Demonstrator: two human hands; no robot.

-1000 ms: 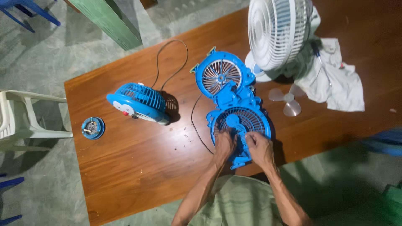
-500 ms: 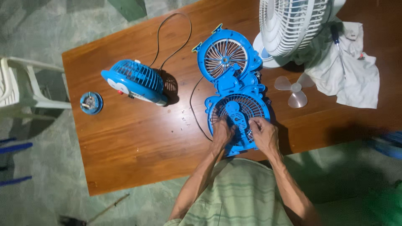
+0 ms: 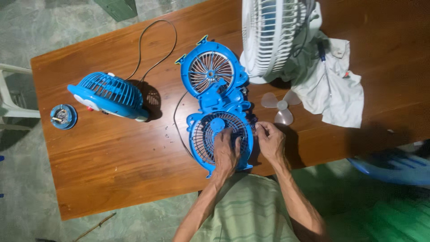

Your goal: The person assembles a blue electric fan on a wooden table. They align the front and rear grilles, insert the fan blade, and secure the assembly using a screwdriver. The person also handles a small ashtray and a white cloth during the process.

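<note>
An opened blue fan casing lies on the wooden table (image 3: 112, 152), its far half (image 3: 210, 74) showing a grille and its near half (image 3: 210, 134) a round grille too. My left hand (image 3: 226, 152) presses flat on the near half, fingers spread over the grille. My right hand (image 3: 268, 140) sits at that half's right edge, fingers pinched together on a small part I cannot make out.
A whole blue fan (image 3: 107, 95) with a black cord stands to the left, and a small round blue part (image 3: 62, 116) lies at the table's left edge. A white fan (image 3: 273, 36), a clear propeller (image 3: 280, 106) and a white cloth (image 3: 333, 89) with a screwdriver are at the right.
The view has shifted, so everything sits further left. My left hand has slid onto the middle of the near grille. My right hand has moved to the casing's right edge and pinched shut.
</note>
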